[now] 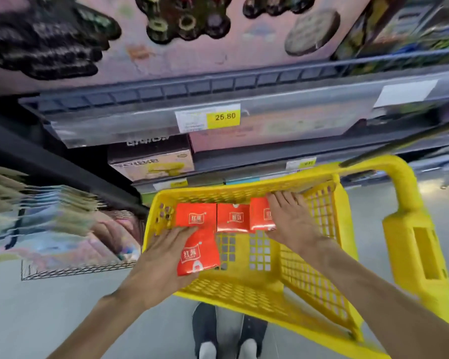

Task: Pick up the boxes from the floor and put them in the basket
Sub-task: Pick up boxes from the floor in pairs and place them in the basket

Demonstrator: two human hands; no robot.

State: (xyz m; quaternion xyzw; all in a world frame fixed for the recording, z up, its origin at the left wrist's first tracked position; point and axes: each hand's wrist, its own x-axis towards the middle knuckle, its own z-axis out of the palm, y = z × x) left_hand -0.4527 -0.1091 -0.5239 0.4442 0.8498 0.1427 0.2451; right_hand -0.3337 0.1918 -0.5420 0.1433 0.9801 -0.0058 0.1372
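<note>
Left hand (pixel 163 257) grips a red box (pixel 198 251) — right hand (pixel 287 218) lies flat, fingers spread, in the yellow basket (pixel 309 257)

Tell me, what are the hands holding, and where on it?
The left hand holds a red box by its left edge, above the yellow basket. The right hand rests flat on another red box.

Bare forearms (pixel 373 288) without sleeves; dark shoes (pixel 205 330) with white toe caps below.

Inside the yellow basket (pixel 309 275), three red boxes (pixel 232 217) line its far wall; left hand (pixel 161 260) holds a fourth box (pixel 198 252), right hand (pixel 288 218) rests on the rightmost
</note>
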